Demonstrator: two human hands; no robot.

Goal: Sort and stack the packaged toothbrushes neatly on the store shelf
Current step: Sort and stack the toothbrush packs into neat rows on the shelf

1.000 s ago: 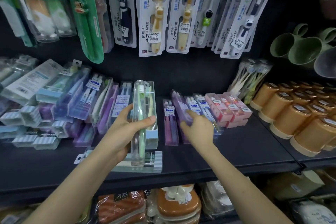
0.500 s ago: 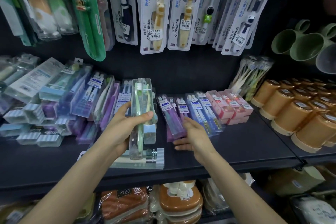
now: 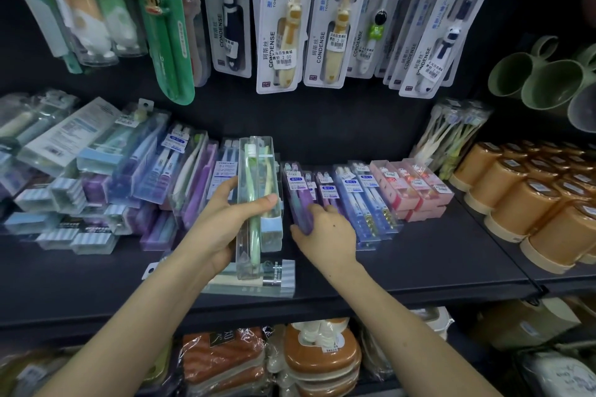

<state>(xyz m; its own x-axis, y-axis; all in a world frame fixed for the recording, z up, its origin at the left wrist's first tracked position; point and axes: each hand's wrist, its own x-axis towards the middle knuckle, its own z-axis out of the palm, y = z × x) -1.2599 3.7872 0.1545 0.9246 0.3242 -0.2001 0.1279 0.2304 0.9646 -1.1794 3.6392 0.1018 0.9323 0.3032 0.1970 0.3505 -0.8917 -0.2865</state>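
Note:
My left hand grips a clear toothbrush pack with green and cream brushes, held upright above the dark shelf. A flat clear pack lies on the shelf under it. My right hand closes on the near end of a purple toothbrush pack in the middle row. Right of it lie purple, blue and pink packs side by side. A loose heap of blue and purple packs fills the left of the shelf.
Carded toothbrushes hang from the back wall above. Orange lidded cups stand in rows at the right, green mugs above them. A bag of loose brushes leans at the back. Wrapped goods fill the lower shelf.
My right hand has drawn back toward me and left, from resting on the purple packs to gripping one by its near end. The left hand keeps the clear pack nearly still.

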